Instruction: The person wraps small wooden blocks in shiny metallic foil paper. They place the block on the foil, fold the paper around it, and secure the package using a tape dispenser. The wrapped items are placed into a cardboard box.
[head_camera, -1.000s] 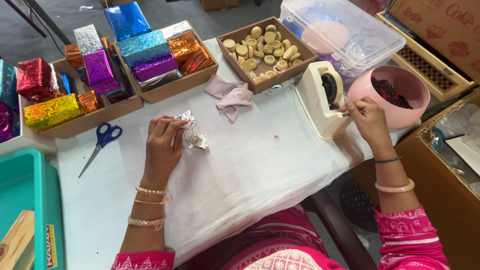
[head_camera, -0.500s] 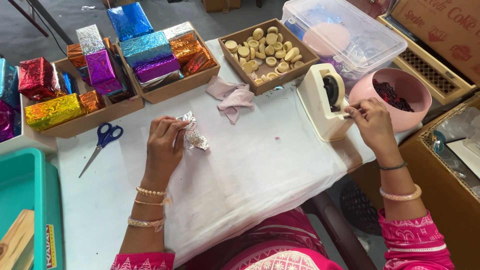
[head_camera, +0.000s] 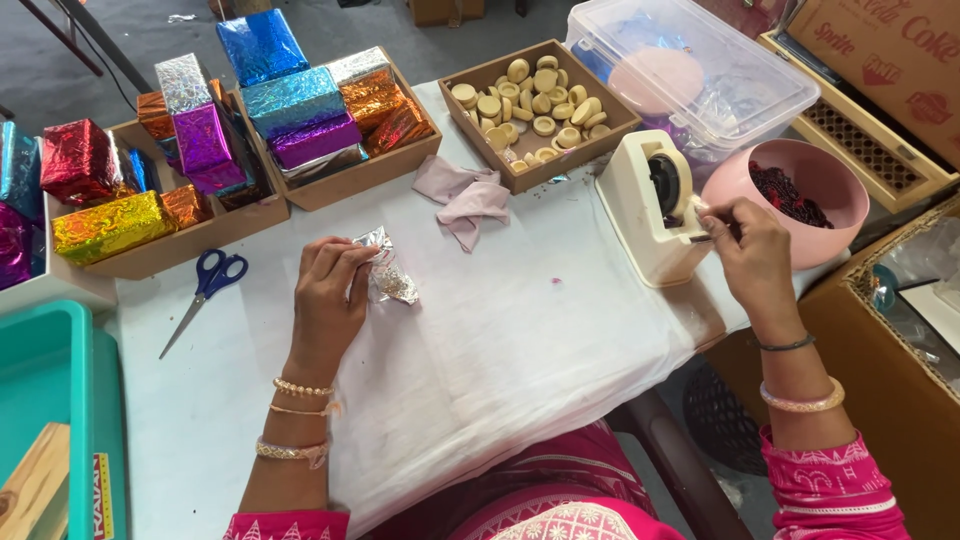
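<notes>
The left hand (head_camera: 330, 290) clamps its fingers on a silver foil packet (head_camera: 385, 272), pressing it against the white cloth (head_camera: 500, 340) near the table's middle. The right hand (head_camera: 752, 250) pinches finger and thumb together on the tape end at the cutter of the cream dispenser (head_camera: 650, 210), which stands at the cloth's right edge. Just behind that hand sits a pink bowl (head_camera: 830, 185) of dark pieces. Blue scissors (head_camera: 205, 282) lie left of the left hand. Farther back are a crumpled pink rag (head_camera: 462, 195), a tray of tan rounds (head_camera: 535, 105), and trays of shiny foil-wrapped boxes (head_camera: 290, 105).
</notes>
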